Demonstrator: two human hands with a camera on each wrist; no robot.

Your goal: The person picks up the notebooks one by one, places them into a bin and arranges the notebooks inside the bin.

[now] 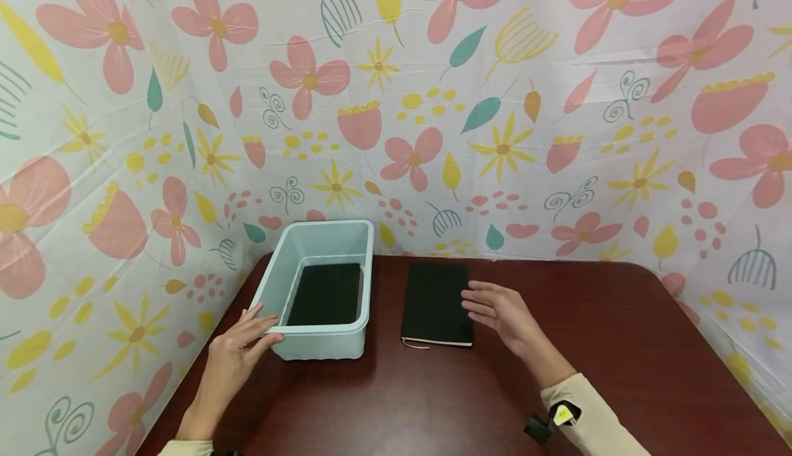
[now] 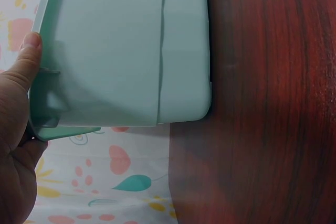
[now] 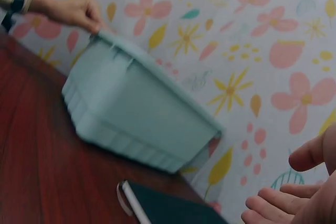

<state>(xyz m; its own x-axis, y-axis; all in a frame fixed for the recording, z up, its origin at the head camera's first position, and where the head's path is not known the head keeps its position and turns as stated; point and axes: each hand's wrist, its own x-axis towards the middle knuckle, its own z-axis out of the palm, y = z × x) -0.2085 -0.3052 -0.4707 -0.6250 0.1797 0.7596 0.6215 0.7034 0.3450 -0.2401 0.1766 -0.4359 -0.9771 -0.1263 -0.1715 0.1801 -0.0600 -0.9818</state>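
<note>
A pale blue-green plastic bin (image 1: 318, 344) stands at the left of the table, with a flat black item (image 1: 326, 294) lying on its floor. My left hand (image 1: 234, 356) grips the rim at the near left corner; the left wrist view shows the thumb (image 2: 30, 56) against the bin wall (image 2: 110, 51). To the right of the bin lies a closed black notebook (image 1: 436, 305) with a ribbon marker at its near edge. Held beside the notebook's right edge, my right hand (image 1: 504, 315) has its fingers extended and holds nothing. In the right wrist view its fingers (image 3: 273, 206) appear apart from the notebook (image 3: 173, 205).
The dark red-brown wooden table (image 1: 421, 401) has rounded far corners. A floral cloth (image 1: 408, 98) hangs behind it and along its left side, close to the bin. A small black device with a yellow label (image 1: 563, 415) is strapped on the right sleeve.
</note>
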